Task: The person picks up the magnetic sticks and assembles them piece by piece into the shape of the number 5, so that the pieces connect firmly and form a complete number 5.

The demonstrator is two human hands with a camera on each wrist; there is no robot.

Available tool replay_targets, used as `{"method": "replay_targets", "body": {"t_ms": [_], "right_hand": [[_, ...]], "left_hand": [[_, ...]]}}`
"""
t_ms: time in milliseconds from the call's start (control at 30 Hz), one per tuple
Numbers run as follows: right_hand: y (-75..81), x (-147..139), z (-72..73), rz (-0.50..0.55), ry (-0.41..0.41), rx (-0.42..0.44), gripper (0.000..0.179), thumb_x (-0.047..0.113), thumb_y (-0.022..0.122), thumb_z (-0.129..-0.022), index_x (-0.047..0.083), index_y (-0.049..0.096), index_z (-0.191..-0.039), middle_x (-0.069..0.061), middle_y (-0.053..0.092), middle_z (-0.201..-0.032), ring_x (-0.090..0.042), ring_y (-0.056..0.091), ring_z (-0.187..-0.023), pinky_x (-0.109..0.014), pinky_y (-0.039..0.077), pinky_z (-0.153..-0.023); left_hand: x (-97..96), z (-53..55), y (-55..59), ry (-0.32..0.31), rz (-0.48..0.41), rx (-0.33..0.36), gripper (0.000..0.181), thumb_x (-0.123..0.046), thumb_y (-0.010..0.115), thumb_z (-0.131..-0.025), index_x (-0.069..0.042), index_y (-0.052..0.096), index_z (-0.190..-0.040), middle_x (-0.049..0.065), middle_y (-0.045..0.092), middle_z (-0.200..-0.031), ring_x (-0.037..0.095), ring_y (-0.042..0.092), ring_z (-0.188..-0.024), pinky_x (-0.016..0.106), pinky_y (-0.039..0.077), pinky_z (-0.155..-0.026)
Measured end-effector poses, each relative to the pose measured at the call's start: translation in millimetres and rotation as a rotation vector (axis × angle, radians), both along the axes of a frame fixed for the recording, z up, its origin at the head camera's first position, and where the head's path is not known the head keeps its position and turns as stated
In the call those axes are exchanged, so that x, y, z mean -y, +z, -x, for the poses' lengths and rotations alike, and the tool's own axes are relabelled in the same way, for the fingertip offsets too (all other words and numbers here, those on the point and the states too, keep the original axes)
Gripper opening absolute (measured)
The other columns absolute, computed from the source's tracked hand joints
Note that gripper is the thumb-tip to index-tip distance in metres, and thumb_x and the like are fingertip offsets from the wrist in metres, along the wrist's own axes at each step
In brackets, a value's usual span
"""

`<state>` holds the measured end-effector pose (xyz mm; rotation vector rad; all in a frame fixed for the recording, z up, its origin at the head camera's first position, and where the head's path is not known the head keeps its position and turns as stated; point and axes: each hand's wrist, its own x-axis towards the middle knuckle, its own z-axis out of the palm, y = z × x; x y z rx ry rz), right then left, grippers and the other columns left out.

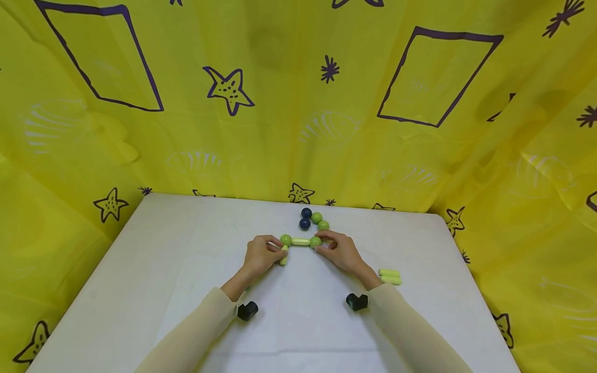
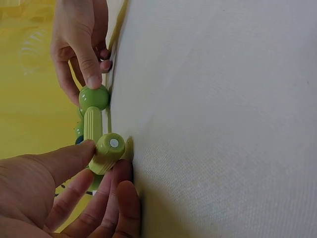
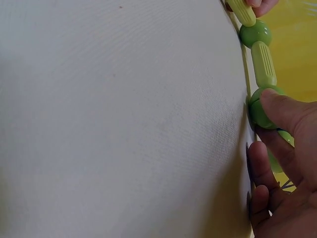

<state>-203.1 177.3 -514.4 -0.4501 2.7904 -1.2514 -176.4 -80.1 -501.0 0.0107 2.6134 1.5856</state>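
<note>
Just below centre in the head camera's frame, a person's left hand pinched a pale-green ribbed rod between thumb and fingers, its far end at a glossy green ball, while the right hand, thumb and forefinger closed, gripped a second ball. A matching bar linked the two at the white bench. Fingers and rod mostly hid the first ball from the left-wrist view; both sleeves were cut off at bottom.

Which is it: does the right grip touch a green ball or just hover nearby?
Touching. The right wrist view shows the right grip with its thumb pressed on the green ball.
</note>
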Motion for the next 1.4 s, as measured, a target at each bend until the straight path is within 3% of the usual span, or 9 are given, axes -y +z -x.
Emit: {"method": "replay_targets", "body": {"t_ms": [833,1067,1167,1400], "right_hand": [[-2.0,-3,-3.1,0.007,0.0,0.007,0.036,0.019,0.08,-0.091,0.015,0.072,-0.126,-0.003,0.074,-0.112,-0.012,0.056,-0.072,-0.026,0.044,-0.066],[-3.3,-6,-3.6,0.012,-0.001,0.001,0.035,0.019,0.08,-0.091,0.015,0.072,-0.125,0.0,0.07,-0.092,-0.013,0.055,-0.07,-0.026,0.043,-0.063],[-4.3,-6,-3.7,0.013,-0.005,0.002,0.035,0.019,0.08,-0.091,0.016,0.072,-0.124,0.002,0.068,-0.089,-0.012,0.055,-0.069,-0.026,0.043,-0.063],[-4.9,-5,-3.6,0.021,-0.007,0.001,0.035,0.018,0.08,-0.091,0.015,0.072,-0.125,-0.001,0.073,-0.104,-0.012,0.055,-0.07,-0.026,0.043,-0.063]], "left_hand": [[3.9,-1.8,2.1,-0.036,0.017,-0.008,0.022,-0.008,0.087,-0.082,-0.004,0.07,-0.096,0.002,0.073,-0.074,0.013,0.066,-0.069,0.026,0.052,-0.063],[7.0,0.7,9.3,-0.057,0.006,0.013,0.022,-0.007,0.085,-0.083,-0.002,0.07,-0.099,0.005,0.074,-0.078,0.021,0.071,-0.066,0.029,0.057,-0.062],[8.2,4.2,14.9,-0.053,0.052,-0.012,0.023,-0.009,0.085,-0.083,-0.003,0.07,-0.099,0.005,0.074,-0.08,0.02,0.069,-0.069,0.029,0.055,-0.062],[7.7,22.2,26.1,-0.052,0.187,-0.129,0.027,-0.018,0.084,-0.086,-0.005,0.072,-0.107,0.006,0.076,-0.088,0.027,0.067,-0.086,0.038,0.05,-0.072]]}}
